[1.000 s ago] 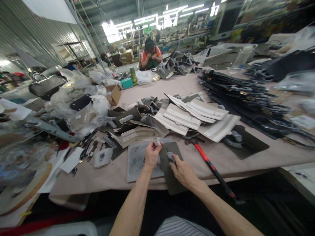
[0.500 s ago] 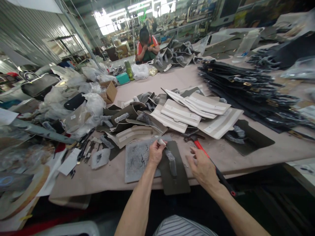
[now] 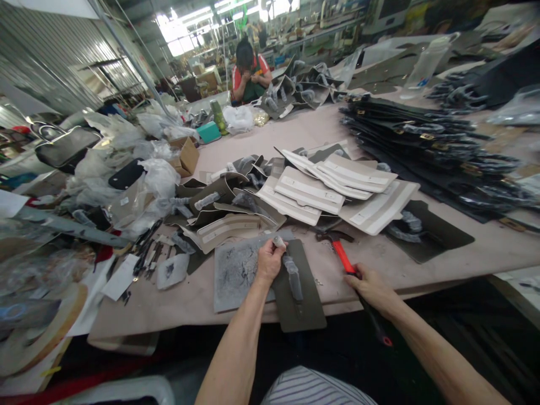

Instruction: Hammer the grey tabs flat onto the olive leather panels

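Observation:
A dark olive leather panel lies at the table's near edge with a plastic-wrapped handle running down its middle. My left hand rests on the panel's upper left corner, fingers closed round a small white cylindrical piece. My right hand is closed on the shaft of a red-handled hammer, whose head points away from me just right of the panel. A scuffed grey work slab lies under my left hand and the panel.
Piles of beige and dark bag panels lie beyond the slab. Stacked black pieces with metal fittings fill the right. Plastic bags, a handbag and small tools crowd the left. A seated person works at the far end.
My right hand left the wrapped handle, moved right and closed on the hammer's shaft. My left hand stayed on the panel's corner with the white piece.

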The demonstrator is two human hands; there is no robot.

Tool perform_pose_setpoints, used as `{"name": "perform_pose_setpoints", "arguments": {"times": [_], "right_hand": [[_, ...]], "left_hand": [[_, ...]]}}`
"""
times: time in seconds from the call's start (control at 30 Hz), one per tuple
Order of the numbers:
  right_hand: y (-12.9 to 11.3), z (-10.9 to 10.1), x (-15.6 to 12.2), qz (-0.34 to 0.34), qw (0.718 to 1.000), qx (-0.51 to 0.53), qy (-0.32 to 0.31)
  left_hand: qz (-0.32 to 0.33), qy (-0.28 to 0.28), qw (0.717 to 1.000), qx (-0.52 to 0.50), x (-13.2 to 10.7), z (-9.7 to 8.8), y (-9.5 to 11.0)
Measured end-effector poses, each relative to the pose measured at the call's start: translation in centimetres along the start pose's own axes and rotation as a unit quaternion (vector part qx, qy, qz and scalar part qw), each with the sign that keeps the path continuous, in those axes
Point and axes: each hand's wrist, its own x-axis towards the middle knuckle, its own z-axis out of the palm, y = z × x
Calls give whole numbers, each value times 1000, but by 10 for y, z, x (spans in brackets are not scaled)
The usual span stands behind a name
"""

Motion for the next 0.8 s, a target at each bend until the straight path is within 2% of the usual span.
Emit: {"name": "perform_pose_setpoints", "arguments": {"times": [0.03, 0.07, 0.13, 0.2, 0.27, 0.3, 0.37, 0.43, 0.47, 0.5, 0.57, 0.6, 0.63, 0.7, 0.77, 0.8], "right_hand": [[-2, 2, -2, 31, 992, 117, -39], [-3, 5, -5, 62, 969, 227, -80], [-6, 10, -12, 113, 904, 388, -143], [-11, 13, -21, 151, 862, 457, -155], [-20, 12, -31, 180, 857, 466, -129], [-27, 11, -37, 183, 865, 452, -118], [-45, 4, -50, 145, 904, 388, -107], [-66, -5, -60, 33, 959, 272, -71], [-76, -9, -64, -41, 980, 194, -32], [-85, -13, -65, -115, 987, 112, 18], [-98, -16, -64, -231, 967, -42, 103], [-102, -16, -61, -264, 951, -113, 117], [-106, -16, -58, -278, 937, -179, 111], [-113, -18, -53, -272, 917, -287, 59], [-125, -26, -54, -268, 905, -329, 36], [-133, -31, -57, -281, 905, -315, 54]], "left_hand": [[2, 0, 1000, 10, 0, 0, 1], [4, 0, 1000, 19, 0, 0, 3], [9, -4, 999, 38, 1, 1, 5], [18, -9, 998, 64, 1, 1, 7], [35, -15, 995, 94, 0, 2, 8], [47, -19, 993, 108, -1, 2, 9], [72, -27, 989, 128, -3, 3, 8], [91, -34, 986, 137, -5, 4, 7], [94, -36, 985, 137, -5, 4, 6], [95, -37, 986, 135, -6, 4, 5], [94, -37, 987, 129, -6, 4, 4], [91, -35, 987, 127, -6, 4, 3], [88, -32, 988, 125, -6, 4, 3], [78, -25, 989, 123, -5, 4, 2], [73, -27, 990, 119, -5, 4, 1], [73, -29, 990, 116, -5, 4, 1]]}}
